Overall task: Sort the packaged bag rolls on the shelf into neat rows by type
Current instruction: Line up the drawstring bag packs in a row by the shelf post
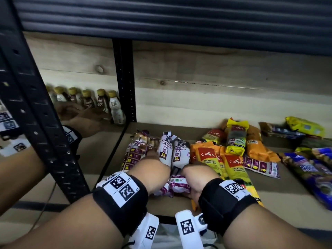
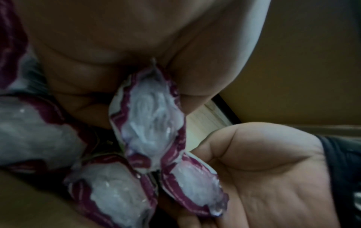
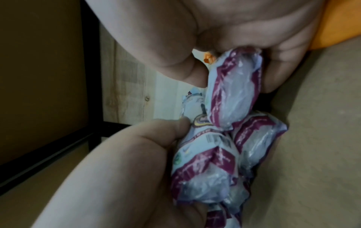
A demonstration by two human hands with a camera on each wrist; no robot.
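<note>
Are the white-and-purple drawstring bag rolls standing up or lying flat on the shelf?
Lying flat. The drawstring bag rolls lie lengthwise on the shelf, side by side, near ends gripped by the left hand and right hand.

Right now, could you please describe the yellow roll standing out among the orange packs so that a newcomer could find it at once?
Start at the wooden shelf board and go right of the white draw string bag rolls to the orange Casa packs. Behind them, the yellow pack lies across the pile. Its bright yellow wrapper and dark middle window set it apart from its orange neighbours.
</note>
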